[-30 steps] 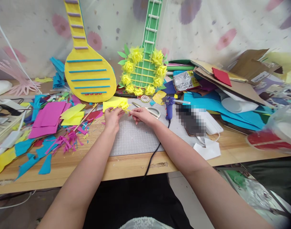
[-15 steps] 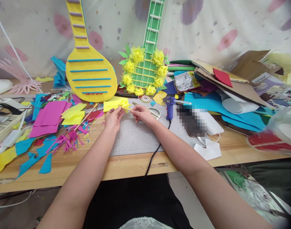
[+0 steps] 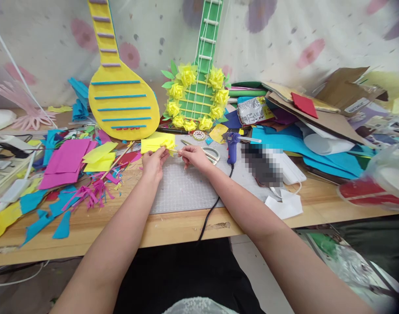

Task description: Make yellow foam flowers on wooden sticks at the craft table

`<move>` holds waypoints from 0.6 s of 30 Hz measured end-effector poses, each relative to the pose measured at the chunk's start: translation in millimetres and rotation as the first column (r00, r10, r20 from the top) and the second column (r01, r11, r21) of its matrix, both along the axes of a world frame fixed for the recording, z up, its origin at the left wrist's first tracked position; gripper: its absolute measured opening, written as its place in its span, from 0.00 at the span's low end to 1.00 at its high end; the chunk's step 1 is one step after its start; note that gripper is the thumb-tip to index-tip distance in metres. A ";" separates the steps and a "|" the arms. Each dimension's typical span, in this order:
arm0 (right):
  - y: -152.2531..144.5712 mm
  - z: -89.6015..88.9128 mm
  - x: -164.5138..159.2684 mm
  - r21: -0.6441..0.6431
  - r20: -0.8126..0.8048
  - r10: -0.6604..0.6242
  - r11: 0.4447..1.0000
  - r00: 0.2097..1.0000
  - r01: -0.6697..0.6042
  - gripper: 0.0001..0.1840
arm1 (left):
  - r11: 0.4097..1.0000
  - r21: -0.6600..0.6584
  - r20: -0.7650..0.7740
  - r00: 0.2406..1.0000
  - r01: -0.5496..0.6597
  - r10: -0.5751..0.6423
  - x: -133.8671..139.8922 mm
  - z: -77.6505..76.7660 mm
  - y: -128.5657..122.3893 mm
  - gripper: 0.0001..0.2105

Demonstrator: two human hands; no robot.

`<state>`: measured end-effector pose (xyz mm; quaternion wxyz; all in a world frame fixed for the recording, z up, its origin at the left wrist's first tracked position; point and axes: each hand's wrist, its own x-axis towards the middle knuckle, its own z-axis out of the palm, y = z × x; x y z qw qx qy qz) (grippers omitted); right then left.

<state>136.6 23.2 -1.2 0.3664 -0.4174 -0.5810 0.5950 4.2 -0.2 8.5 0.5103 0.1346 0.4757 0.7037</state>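
Note:
My left hand (image 3: 154, 163) is closed, pinching a small yellow paper flower (image 3: 168, 143) over the back of the grey cutting mat (image 3: 186, 187). From the right, my right hand (image 3: 195, 158) pinches a thin stick (image 3: 174, 151) whose other end meets the flower. How the two are joined is too small to make out. Flat yellow paper (image 3: 149, 144) lies just behind my left hand. Scissors (image 3: 214, 155) rest beside my right hand, their blades partly behind it. A purple glue gun (image 3: 232, 150) lies farther right, its cord running toward me.
Behind the mat stand a yellow paper guitar shape (image 3: 124, 100) and a green one (image 3: 199, 98) ringed with yellow flowers. Paper scraps (image 3: 67, 163) cover the left side. Blue sheets (image 3: 330, 159), a blurred-out dark object (image 3: 263, 165) and a red-and-white cup (image 3: 366, 192) lie right.
Both hands stay at nearly the same place, still holding the flower and stick. The flower has shifted slightly left and turned a little; the whole view has moved slightly.

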 end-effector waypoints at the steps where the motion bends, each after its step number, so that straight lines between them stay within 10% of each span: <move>1: -0.3 -0.9 -0.4 0.021 0.029 0.001 1.000 1.000 -0.001 0.13 | 1.000 -0.005 -0.006 1.000 -0.005 0.005 -0.4 -0.6 0.8 0.13; 18: -3.8 -0.3 1.9 0.422 0.317 -0.188 0.906 0.930 0.039 0.13 | 1.000 0.003 -0.034 0.999 -0.008 0.008 -1.1 1.4 -2.2 0.11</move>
